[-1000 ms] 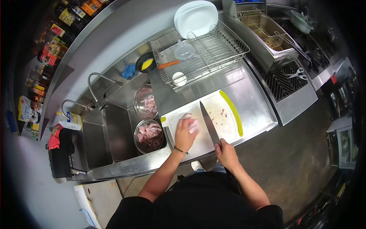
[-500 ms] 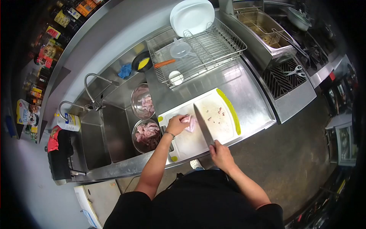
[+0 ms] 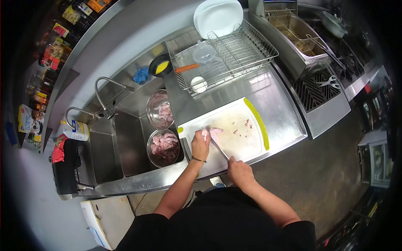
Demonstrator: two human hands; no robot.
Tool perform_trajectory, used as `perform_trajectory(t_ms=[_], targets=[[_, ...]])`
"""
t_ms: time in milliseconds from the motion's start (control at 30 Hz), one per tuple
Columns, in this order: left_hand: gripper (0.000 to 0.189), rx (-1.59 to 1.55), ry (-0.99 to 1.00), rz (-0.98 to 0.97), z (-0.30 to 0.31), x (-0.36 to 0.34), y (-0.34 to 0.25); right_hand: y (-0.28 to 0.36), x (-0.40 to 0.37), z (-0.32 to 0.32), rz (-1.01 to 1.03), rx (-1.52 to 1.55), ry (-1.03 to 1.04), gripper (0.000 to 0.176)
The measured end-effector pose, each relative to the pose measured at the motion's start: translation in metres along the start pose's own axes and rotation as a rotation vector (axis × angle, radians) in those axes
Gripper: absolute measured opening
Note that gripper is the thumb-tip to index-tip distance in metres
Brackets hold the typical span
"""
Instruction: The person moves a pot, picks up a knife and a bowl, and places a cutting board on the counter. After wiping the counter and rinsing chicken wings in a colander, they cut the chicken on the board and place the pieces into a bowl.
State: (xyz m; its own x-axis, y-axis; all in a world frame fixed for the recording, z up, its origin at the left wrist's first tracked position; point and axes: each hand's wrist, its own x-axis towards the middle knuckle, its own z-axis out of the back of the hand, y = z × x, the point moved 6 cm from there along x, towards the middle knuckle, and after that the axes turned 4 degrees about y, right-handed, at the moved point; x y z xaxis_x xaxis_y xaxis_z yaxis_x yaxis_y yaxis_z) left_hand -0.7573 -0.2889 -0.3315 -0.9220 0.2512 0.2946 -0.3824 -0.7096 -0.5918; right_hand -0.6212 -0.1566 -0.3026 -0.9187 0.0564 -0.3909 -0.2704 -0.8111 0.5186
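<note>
Lowered knife (image 3: 218,147) slicing meat (image 3: 215,132), left hand (image 3: 200,145) pinning it

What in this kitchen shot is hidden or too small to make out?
Head view only:
1. Handle of the knife: closed inside the right hand.
2. Part of the meat: under the left hand.
3. Labels on the shelf bottles: too small and blurred.
4. Pan at top right: dimmed by the dark lens rim.

left grip (image 3: 200,144): fingers curled, palm down | right grip (image 3: 239,172): fist closed | forearms: both bent, converging forward
</note>
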Motion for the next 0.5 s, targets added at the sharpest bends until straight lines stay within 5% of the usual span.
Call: perform_trajectory(t_ms=[500], targets=[[0.019,-0.097,-0.121,-0.103,-0.003,-0.010,0.003,0.033,0.039,-0.005,0.041,-0.124,-0.122,0.006]])
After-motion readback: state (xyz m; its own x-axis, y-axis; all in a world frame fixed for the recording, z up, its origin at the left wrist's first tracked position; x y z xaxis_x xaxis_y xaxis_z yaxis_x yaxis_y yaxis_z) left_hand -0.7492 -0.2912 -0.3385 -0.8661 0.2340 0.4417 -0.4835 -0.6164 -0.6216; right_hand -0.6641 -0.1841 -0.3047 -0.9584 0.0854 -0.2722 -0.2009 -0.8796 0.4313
